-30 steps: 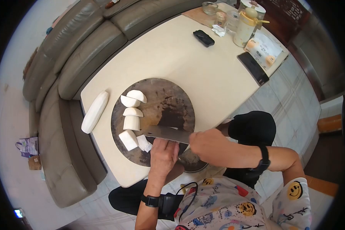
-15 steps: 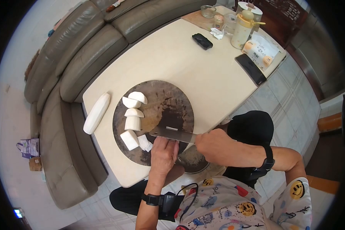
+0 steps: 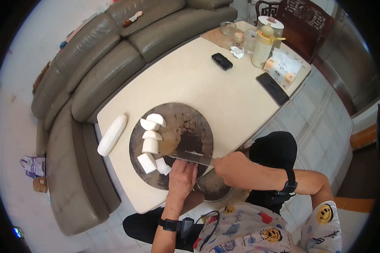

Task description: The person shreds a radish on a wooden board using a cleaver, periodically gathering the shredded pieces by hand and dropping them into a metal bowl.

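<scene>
My right hand point(image 3: 232, 168) is wrapped round the handle of a cleaver point(image 3: 192, 157), whose blade lies over the round dark chopping board point(image 3: 198, 122). Just below the blade, my left hand point(image 3: 182, 177) has its fingers bent and pressed down at the board; what lies under them is hidden. White peeled vegetable chunks point(image 3: 150, 146) form a column on the board's left side, and small white pieces point(image 3: 162, 166) lie beside my left fingers. A long whole peeled white vegetable point(image 3: 112, 135) rests on the table's left edge.
The cream table point(image 3: 177, 80) holds a black phone point(image 3: 272, 89), a small black case point(image 3: 222, 61), a packet point(image 3: 282, 68) and a yellow-topped bottle point(image 3: 262, 48) towards the far right. A grey sofa point(image 3: 109, 71) runs along the left and far sides. Below the board sits a round container point(image 3: 214, 185).
The whole view has shifted, so the table and board appear slightly lower. The cleaver blade is turned a little differently over the board. Both hands keep nearly the same places.
</scene>
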The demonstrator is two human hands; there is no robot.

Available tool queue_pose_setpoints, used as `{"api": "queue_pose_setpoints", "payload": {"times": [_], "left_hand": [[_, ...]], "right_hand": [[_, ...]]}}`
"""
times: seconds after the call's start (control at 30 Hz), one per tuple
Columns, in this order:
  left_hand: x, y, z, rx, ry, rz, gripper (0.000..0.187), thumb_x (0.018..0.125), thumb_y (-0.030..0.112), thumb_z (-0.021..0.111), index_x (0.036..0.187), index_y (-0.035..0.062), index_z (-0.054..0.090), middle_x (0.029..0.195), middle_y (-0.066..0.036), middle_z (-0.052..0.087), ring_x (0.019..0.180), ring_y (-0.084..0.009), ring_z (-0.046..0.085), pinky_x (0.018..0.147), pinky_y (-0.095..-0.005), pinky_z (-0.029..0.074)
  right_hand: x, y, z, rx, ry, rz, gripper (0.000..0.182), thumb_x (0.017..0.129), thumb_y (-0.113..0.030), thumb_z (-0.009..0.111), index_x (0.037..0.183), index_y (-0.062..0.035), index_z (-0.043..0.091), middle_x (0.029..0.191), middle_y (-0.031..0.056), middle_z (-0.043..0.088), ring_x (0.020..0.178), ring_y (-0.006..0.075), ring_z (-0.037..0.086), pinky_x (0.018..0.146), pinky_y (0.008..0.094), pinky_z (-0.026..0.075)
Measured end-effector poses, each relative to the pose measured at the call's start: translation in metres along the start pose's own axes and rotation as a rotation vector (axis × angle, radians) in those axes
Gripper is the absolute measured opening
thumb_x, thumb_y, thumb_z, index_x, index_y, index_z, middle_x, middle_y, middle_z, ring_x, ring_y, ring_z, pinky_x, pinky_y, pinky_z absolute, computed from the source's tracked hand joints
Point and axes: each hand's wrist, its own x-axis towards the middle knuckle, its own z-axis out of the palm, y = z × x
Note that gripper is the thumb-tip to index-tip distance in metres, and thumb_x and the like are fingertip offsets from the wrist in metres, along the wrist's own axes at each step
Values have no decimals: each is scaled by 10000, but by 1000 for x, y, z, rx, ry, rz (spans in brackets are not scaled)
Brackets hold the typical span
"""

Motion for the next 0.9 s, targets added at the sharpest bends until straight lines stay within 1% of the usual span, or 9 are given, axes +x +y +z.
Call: {"api": "queue_pose_setpoints", "payload": {"times": [0.13,0.17,0.27,0.33,0.37,0.4,0.43,0.63,0.9], "left_hand": [[-3,0,-1,9,-81,-15,149,731,21,651,874,-12,633,940,-159,594,859,-350,564,755,-416,470],[-1,-1,0,17,-58,40,180,731,20,642,908,-10,629,964,-170,590,874,-360,562,770,-426,470],[5,6,-3,37,-76,82,263,722,35,632,982,-3,622,1004,-184,584,922,-381,557,815,-456,457],[1,3,2,69,-74,78,260,716,26,623,971,-19,620,1000,-202,586,947,-386,557,846,-453,456],[1,15,1,20,-46,89,186,706,11,618,883,-47,614,930,-205,567,854,-403,532,744,-460,443],[1,20,-1,29,-57,52,168,711,-13,609,875,-47,610,914,-193,567,849,-383,539,731,-447,447],[0,17,-6,22,-98,30,205,841,47,573,1020,-38,627,1034,-249,582,965,-405,550,813,-449,454],[11,21,-12,24,-8,129,172,831,23,561,962,-66,627,992,-240,587,900,-418,550,788,-463,446],[1,12,-13,68,-75,129,178,820,30,559,963,-63,611,949,-235,576,843,-415,536,740,-473,437]], "right_hand": [[-3,0,1,-13,-35,-13,92,699,-70,602,743,4,636,776,174,640,710,331,659,594,414,526],[-2,3,6,18,26,-77,135,698,-100,590,737,25,623,730,164,626,659,332,653,569,413,528],[12,0,11,150,103,-119,118,720,-101,579,739,-3,642,774,166,633,728,332,657,611,431,531],[23,4,28,80,185,-126,73,678,-64,597,697,-1,630,762,173,638,709,346,650,591,433,523],[17,5,28,53,193,-75,73,678,-64,597,697,-1,630,762,173,638,709,346,650,591,433,523],[14,5,27,67,198,-92,71,670,-57,598,695,2,629,744,174,636,698,348,648,583,432,520],[13,6,26,81,208,-118,71,661,-50,600,693,6,628,726,175,634,688,350,646,576,431,517],[-6,10,19,76,100,-48,91,637,-58,624,687,18,625,695,191,632,700,357,644,592,435,513],[32,1,34,175,265,-215,99,620,-54,618,673,30,615,717,211,631,697,364,636,589,434,508]]}}
